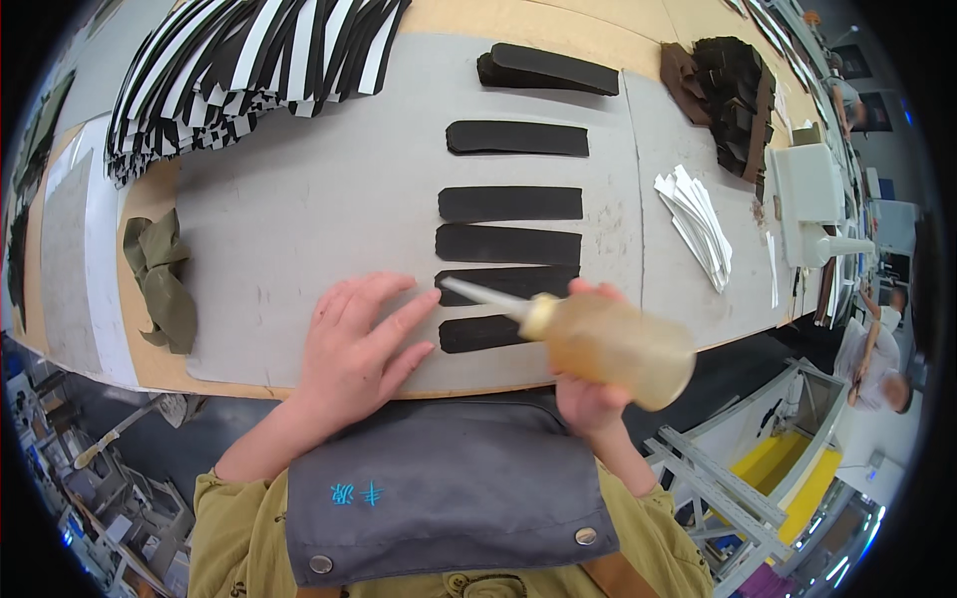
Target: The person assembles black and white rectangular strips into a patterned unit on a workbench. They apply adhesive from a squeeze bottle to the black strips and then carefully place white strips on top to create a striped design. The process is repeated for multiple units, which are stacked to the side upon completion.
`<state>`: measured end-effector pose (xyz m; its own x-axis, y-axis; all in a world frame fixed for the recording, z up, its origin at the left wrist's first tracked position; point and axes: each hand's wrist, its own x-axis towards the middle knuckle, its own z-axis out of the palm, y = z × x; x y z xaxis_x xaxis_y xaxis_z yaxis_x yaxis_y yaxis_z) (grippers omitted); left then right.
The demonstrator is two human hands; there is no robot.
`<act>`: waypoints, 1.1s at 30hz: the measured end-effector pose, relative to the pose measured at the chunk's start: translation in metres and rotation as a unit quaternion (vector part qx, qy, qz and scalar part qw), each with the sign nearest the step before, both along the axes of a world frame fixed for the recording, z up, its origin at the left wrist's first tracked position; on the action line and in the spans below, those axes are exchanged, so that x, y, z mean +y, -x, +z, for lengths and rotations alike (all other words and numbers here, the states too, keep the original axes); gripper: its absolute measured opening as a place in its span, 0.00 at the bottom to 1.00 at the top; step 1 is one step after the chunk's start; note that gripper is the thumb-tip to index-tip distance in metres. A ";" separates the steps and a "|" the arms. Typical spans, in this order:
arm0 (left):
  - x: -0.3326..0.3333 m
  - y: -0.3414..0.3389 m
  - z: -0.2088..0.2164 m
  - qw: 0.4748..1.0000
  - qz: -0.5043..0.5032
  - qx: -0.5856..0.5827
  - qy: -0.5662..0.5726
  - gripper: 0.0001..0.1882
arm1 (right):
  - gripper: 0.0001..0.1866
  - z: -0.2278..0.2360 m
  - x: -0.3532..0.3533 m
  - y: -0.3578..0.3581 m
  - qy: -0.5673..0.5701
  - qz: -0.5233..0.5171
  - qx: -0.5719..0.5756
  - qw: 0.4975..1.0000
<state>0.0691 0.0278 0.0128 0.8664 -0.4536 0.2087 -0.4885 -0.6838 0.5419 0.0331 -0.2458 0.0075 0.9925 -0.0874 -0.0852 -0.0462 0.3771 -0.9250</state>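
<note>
Just right of the frame's centre, a squeeze bottle (608, 344) of translucent plastic, filled with amber-yellow liquid, lies nearly level in the right hand (590, 394), whose fingers are wrapped tight round its body; its long pale nozzle (480, 296) points left and slightly up, the tip over the left end of a black strip (518, 282). That strip is one of a column of flat, matte black strips (each a long bar with squared ends) laid in rows on the grey board (299, 199); the nearest strip (478, 334) lies just below the nozzle, partly hidden by the bottle. The left hand (354, 349) rests flat and spread on the board, holding nothing, its fingertips just beside the left ends of these two strips. Further up sit more black strips, the top ones stacked (548, 70). At upper left fans a heap of black-and-white strips (249, 60); at left lies an olive cloth (159, 279); at right, white slips (698, 224) and dark brown pieces (728, 90).
</note>
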 end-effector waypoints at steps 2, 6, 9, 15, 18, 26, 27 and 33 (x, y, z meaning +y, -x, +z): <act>-0.001 -0.009 0.003 0.999 0.015 -0.013 -0.030 0.30 | 0.60 0.000 -0.006 -0.006 -0.084 -0.098 0.008 0.992; -0.006 -0.030 0.004 0.994 0.022 -0.015 -0.104 0.32 | 0.55 -0.012 -0.047 -0.003 -0.099 -0.145 -0.016 0.984; -0.008 -0.031 0.002 0.992 0.016 -0.004 -0.122 0.32 | 0.61 -0.006 -0.057 0.002 -0.028 -0.185 0.024 0.982; -0.011 -0.028 0.003 0.991 0.012 -0.004 -0.133 0.29 | 0.65 -0.005 -0.056 0.011 0.088 -0.193 0.047 0.976; -0.009 -0.028 0.003 0.994 0.014 -0.016 -0.112 0.27 | 0.66 -0.001 -0.052 0.009 0.124 -0.188 0.046 0.973; -0.007 -0.029 0.001 0.996 0.012 -0.032 -0.082 0.22 | 0.67 -0.012 -0.052 0.010 0.242 -0.186 0.010 0.952; -0.007 -0.030 0.001 0.996 0.010 -0.031 -0.077 0.22 | 0.67 -0.013 -0.052 0.011 0.252 -0.184 0.009 0.950; -0.008 -0.032 0.001 0.998 0.005 -0.028 -0.058 0.23 | 0.65 -0.003 -0.041 0.009 0.271 -0.151 0.006 0.951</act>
<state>0.1010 0.0199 0.0140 0.8594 -0.4689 0.2040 -0.5089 -0.7454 0.4305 0.0242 -0.2864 0.0044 0.9144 -0.4024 0.0432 -0.0229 -0.1581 -0.9872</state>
